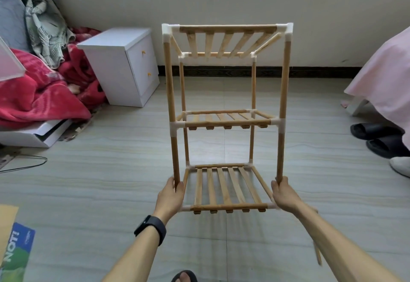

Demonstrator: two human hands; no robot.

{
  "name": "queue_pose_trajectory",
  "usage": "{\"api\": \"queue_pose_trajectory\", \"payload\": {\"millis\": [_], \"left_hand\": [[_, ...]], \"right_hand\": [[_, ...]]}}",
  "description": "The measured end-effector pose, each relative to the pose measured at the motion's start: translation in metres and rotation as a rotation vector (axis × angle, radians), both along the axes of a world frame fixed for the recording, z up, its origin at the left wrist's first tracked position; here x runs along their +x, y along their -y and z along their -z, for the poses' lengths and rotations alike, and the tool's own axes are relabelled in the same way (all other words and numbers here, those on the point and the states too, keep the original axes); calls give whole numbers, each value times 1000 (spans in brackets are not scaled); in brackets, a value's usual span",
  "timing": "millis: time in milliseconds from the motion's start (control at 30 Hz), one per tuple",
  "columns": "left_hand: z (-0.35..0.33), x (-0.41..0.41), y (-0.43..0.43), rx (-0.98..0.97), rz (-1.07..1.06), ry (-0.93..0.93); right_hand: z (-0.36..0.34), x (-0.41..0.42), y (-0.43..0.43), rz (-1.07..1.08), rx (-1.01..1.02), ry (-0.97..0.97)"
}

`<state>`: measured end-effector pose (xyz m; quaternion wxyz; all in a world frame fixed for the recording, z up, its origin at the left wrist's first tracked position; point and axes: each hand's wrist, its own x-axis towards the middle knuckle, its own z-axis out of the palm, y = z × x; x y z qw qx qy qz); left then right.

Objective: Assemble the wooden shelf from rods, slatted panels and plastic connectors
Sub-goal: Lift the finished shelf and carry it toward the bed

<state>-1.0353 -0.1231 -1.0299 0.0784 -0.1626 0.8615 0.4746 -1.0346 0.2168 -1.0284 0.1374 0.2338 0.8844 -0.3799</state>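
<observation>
1. Holding the wooden shelf out in front of you over the tiled floor, you have it by the lower ends of its two near uprights.
2. Your left grip is wrapped round the foot of the near left rod, with the thumb on the inner side.
3. Your right grip is wrapped the same way round the foot of the near right rod.
4. The shelf has three slatted tiers: the bottom panel lies between your hands, the middle panel sits about halfway up, and the top panel shows you its underside.
5. White plastic connectors join the rods at every corner you can see.
6. A black wristband sits on your left wrist.
7. A loose wooden rod lies on the floor just beside your right forearm.
8. To the left, by the wall, stands a white nightstand next to a red blanket; to the right, black slippers lie below a pink bedsheet.
</observation>
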Motion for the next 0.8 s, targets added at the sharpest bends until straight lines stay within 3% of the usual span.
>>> {"api": "queue_pose_trajectory", "payload": {"millis": [67,167,300,567,667,800], "left_hand": [[-29,-15,-6,170,-32,-88],[-87,-43,-15,311,-85,-287],[-148,-76,-16,306,-60,-385],[-175,-84,-13,237,-58,-245],[-197,-78,-18,315,-46,-351],[-254,-69,-31,547,-124,-471]], "right_hand": [[-21,-12,2,43,-158,-38],[-73,-31,7,142,-416,-318],[-137,-54,10,110,-428,-553],[-173,-62,5,127,-290,-479],[-183,-56,-3,127,-289,-492],[-222,-51,-6,140,-479,-611]]}}
